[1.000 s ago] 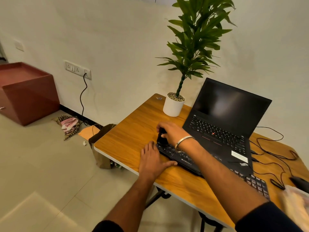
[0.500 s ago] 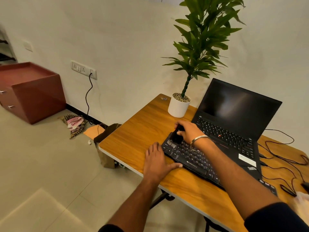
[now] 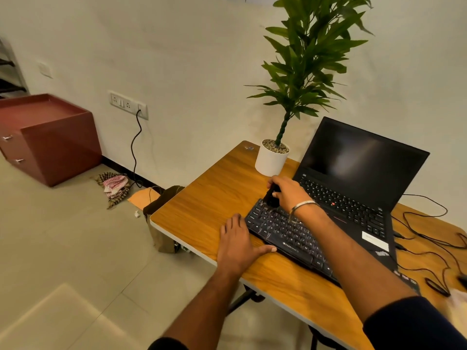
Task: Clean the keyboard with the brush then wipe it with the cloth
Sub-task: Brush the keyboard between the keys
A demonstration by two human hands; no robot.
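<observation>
**A:** Where do you stand with the keyboard?

**B:** Your right hand (image 3: 288,193) is curled tight round the small black brush (image 3: 272,197), with the bristle end down on the far-left corner of the black full-size keyboard (image 3: 285,232). Your left hand (image 3: 236,245) lies flat on the orange wood-grain table (image 3: 202,198), fingers spread and holding nothing, thumb touching the keyboard's near edge as if to steady it.

**A:** Which way does the keyboard run from there?

**B:** It lies on a slant in front of the open black laptop (image 3: 353,178). Its long axis goes from that far-left corner, near the white plant pot (image 3: 270,162), down toward your near right, where it passes under your right forearm. So nearly all the unbrushed length lies to the right of the brush and closer to you.

**A:** And the next stroke?

**B:** I judge you should draw the brush along the rows toward your right, with the right hand, since it is already on the keys. The left hand is well placed to brace. I cannot pick out the wiping cloth for certain; there is only a pale blur at the table's right edge.
</observation>
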